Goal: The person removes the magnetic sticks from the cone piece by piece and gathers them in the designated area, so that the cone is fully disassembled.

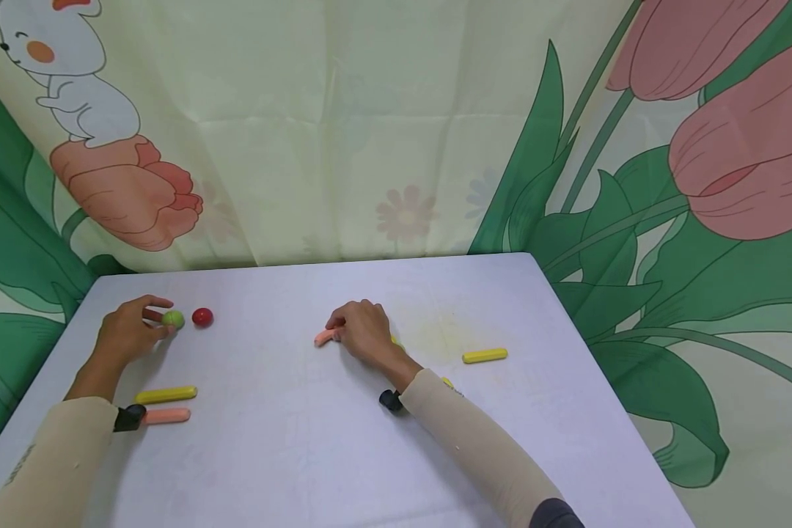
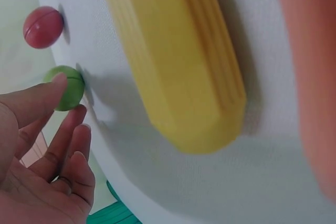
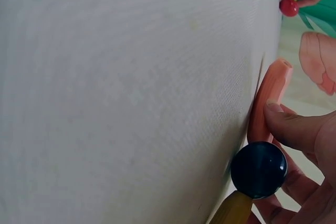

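At the table's left, my left hand [image 1: 128,328] pinches a small green ball [image 1: 173,319] between thumb and fingers; the left wrist view shows the thumb on the ball [image 2: 65,88]. Right beside it sits a red ball [image 1: 202,317]. Near the middle, my right hand [image 1: 368,334] holds a short salmon-pink stick [image 1: 325,337], with its thumb on the stick's side in the right wrist view [image 3: 269,98]. A dark blue ball [image 3: 259,170] lies against the near end of that stick, hidden in the head view. A yellow stick [image 3: 233,209] touches the ball.
On the left, a yellow stick [image 1: 166,394] and a pink stick [image 1: 167,416] lie side by side by the left wrist. Another yellow stick [image 1: 485,356] lies on the white table [image 1: 270,469] to the right. Under the right forearm, a yellow piece [image 1: 447,382] peeks out.
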Demonstrator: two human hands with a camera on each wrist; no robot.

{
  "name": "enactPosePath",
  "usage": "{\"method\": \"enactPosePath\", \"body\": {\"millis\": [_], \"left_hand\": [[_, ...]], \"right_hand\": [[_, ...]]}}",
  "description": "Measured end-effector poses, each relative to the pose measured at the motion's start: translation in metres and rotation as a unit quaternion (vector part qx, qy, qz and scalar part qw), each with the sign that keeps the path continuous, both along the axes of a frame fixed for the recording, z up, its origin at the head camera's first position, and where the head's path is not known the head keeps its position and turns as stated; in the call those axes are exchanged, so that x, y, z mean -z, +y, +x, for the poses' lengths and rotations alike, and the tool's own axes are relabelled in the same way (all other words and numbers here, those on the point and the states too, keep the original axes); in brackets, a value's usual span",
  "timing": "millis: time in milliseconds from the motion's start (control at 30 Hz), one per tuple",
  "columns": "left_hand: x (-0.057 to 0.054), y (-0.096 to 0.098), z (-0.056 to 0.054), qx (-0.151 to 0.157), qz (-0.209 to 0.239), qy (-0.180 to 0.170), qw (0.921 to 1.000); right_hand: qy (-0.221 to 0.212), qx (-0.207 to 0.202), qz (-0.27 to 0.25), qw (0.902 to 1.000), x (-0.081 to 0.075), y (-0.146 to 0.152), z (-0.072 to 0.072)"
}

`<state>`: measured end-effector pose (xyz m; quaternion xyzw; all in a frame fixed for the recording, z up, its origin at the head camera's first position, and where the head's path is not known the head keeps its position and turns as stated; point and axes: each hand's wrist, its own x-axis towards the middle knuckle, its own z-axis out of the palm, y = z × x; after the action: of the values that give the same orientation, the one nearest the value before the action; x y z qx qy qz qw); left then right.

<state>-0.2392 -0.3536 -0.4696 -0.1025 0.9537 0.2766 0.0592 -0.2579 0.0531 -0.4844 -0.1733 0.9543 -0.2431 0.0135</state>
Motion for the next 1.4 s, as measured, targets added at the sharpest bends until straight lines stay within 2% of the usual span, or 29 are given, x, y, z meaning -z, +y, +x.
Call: {"method": "enactPosePath", "body": {"millis": [467,733,833,1067,1133,1267,1400], "left_hand": [[0.001,-0.002,0.003,0.009,-0.002,0.000,1.0000],[-0.002,-0.005,0.006,0.012,-0.006,0.007,0.9999],[-0.005,-0.005,0.010,0.011,-0.016,0.019,0.9996],[-0.017,0.005,0.020,0.023,-0.031,0.077,0.9963],[-0.020,0.008,0.023,0.028,-0.033,0.081,0.9958],[-0.022,0.010,0.028,0.030,-0.030,0.059,0.9974],[-0.015,0.009,0.031,0.022,-0.027,0.032,0.9989]], "right_hand": [[0.001,0.000,0.004,1.0000,-0.002,0.000,0.001],[0.000,0.000,0.002,1.0000,-0.002,0.000,0.001],[0.000,-0.001,0.001,1.0000,-0.002,0.000,0.001],[0.003,0.000,0.004,1.0000,-0.004,0.000,0.002],[0.003,0.000,0.004,1.0000,-0.004,0.000,0.002],[0.001,0.002,0.003,1.0000,-0.003,0.000,0.002],[-0.001,0.003,-0.002,1.0000,-0.002,-0.001,0.003]]}}
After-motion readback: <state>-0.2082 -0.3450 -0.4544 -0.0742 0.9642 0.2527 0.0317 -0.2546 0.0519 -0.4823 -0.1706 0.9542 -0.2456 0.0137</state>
